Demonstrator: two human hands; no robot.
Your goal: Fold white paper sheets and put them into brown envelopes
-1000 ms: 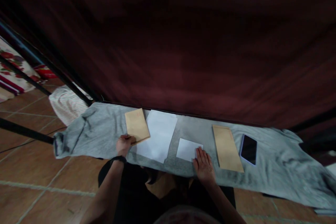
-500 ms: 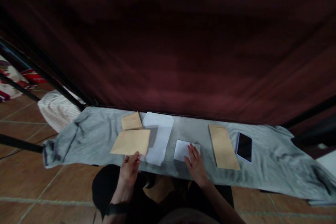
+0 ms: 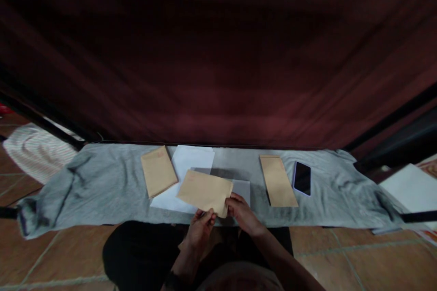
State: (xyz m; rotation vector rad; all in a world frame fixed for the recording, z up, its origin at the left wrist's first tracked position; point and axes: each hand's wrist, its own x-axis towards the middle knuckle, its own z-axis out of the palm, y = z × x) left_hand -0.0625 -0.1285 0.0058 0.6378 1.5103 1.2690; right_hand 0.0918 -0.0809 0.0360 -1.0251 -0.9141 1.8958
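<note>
A tan paper envelope (image 3: 204,191) is held up in front of me, tilted, above the white papers. My left hand (image 3: 202,223) pinches its near edge between thumb and fingers. At its right end, the fingers of my right hand (image 3: 239,211) are closed on the corner by the flap. Beneath it, partly covered, lies a folded white sheet (image 3: 243,187) on the cloth. White paper sheets (image 3: 193,158) lie flat behind and to the left of the envelope. Left of these rests a stack of tan envelopes (image 3: 159,172).
A grey cloth (image 3: 112,182) covers the low bench. To the right lie another stack of tan envelopes (image 3: 278,181) and a phone (image 3: 302,178) with a dark screen. A dark red curtain (image 3: 218,77) hangs behind, with black bars (image 3: 389,118) at the sides.
My left hand has brought the envelope to the right, over the papers. My right hand has left the folded white sheet and taken the envelope's right end. The view has shifted slightly.
</note>
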